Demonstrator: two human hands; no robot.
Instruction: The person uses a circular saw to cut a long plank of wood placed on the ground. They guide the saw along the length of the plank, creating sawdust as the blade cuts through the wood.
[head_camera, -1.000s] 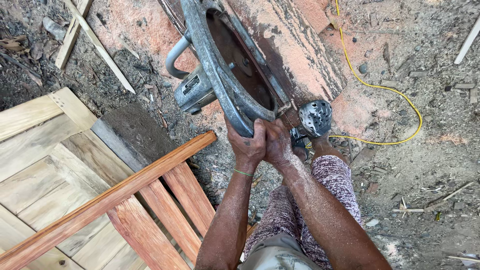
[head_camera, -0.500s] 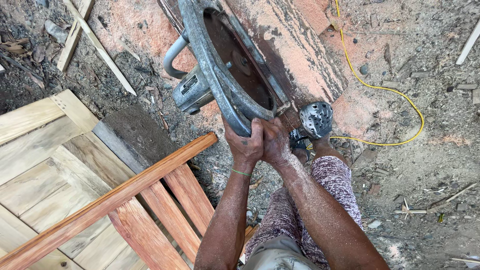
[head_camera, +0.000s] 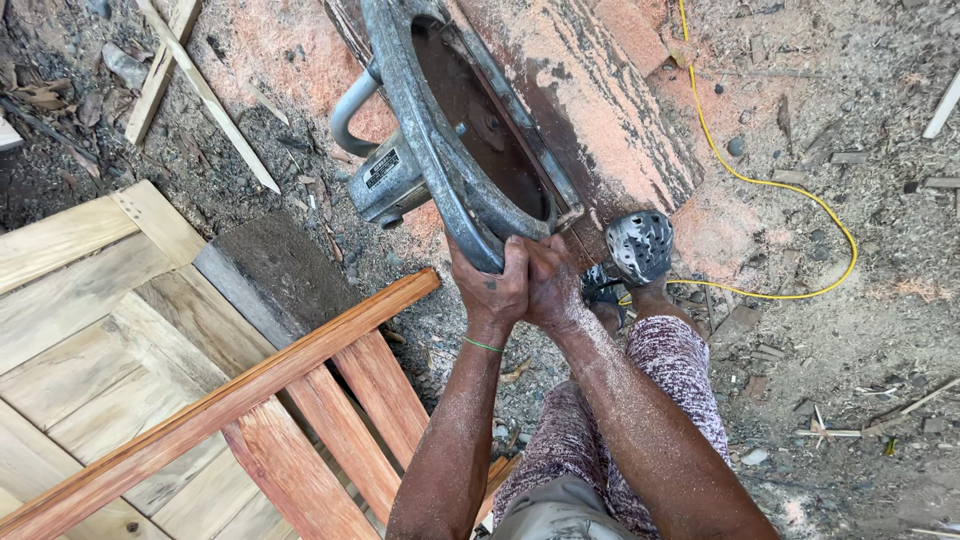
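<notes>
Planks of pale timber (head_camera: 90, 330) lie at far left, with a reddish wooden rail (head_camera: 230, 400) slanting across them. Left hand (head_camera: 493, 290) is clenched tight around the lower rim of a large grey metal circular saw housing (head_camera: 440, 150), which stands on the sawdust-covered ground at centre top, tilted against a reddish slab (head_camera: 590, 110). Right hand (head_camera: 550, 285) presses just beside the left, closed on the same rim. A grey perforated clog (head_camera: 640, 245) sits right of the hands; a yellow cord (head_camera: 790, 190) loops beyond.
</notes>
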